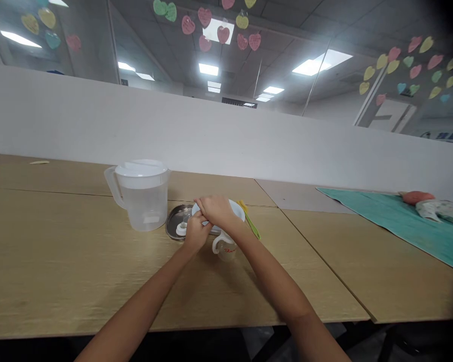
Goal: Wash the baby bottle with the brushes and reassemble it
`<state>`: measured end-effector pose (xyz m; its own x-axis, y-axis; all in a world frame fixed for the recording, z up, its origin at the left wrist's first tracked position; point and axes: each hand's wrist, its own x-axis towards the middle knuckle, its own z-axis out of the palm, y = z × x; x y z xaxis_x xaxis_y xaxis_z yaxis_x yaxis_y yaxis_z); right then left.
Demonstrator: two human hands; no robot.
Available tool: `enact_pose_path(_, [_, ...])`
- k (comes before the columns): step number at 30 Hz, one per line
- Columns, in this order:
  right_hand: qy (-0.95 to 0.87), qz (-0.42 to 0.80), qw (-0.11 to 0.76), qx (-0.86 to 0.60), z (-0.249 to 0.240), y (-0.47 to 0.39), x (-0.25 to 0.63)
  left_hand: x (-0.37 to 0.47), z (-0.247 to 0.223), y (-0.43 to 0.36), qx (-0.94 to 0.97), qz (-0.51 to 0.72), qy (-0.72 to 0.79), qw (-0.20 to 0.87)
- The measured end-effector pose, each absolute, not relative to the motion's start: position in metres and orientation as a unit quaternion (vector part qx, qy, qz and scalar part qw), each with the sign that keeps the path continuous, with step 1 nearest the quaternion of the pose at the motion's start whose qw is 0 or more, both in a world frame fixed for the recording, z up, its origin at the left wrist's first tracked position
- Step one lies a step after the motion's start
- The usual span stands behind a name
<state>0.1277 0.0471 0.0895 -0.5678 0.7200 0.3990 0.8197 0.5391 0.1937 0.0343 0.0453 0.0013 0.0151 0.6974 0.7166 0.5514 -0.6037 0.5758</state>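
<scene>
My left hand [197, 232] and my right hand [216, 210] meet over the metal tray and the white bowl. The left hand's fingers are curled and pressed together, and the right hand's fingers bend down over them. Whatever lies between them, if anything, is hidden. A clear baby bottle [227, 250] with a white handle and red print stands just below my right wrist. Beside my left hand, a bottle teat with a white collar [181, 229] rests in the metal tray [170, 221]. Partly behind my right hand shows the white bowl [238, 209].
A lidded clear pitcher [145, 201] holding water stands left of the tray. To the right of the bowl lies a yellow-and-green brush [252, 222]. A teal cloth [392, 216] covers the far right, with a doll-like bundle [434, 206] on it. Behind the table rises a white wall [211, 136].
</scene>
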Motion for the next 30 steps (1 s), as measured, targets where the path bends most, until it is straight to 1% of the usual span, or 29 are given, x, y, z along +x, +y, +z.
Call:
enact_pose_path(2, [-0.875,-0.167,0.144,-0.431,0.091,0.047,0.131,0.033,0.001,0.047,0.709,0.547,0.441,0.057])
enact_pose_path(7, [-0.888,-0.079,0.201,-0.406,0.109,0.039,0.146,0.027,0.0,0.052,0.676,0.587,0.442,0.055])
enact_pose_path(11, [-0.893,-0.059,0.213,-0.393,0.116,0.037,0.155,0.025,0.004,0.051,0.669,0.603,0.428,0.072])
enact_pose_path(17, [-0.886,-0.082,0.233,-0.393,0.105,0.048,0.148,0.024,0.008,0.048,0.663,0.608,0.423,0.108])
enact_pose_path(20, [-0.885,-0.114,0.254,-0.374,0.107,0.047,0.145,0.023,0.004,0.05,0.667,0.601,0.427,0.108])
enact_pose_path(25, [-0.863,-0.171,0.319,-0.353,0.119,0.036,0.146,0.027,-0.006,0.055,0.697,0.572,0.419,0.109])
enact_pose_path(30, [-0.836,-0.204,0.393,-0.323,0.128,0.028,0.152,0.033,-0.003,0.054,0.703,0.572,0.409,0.108])
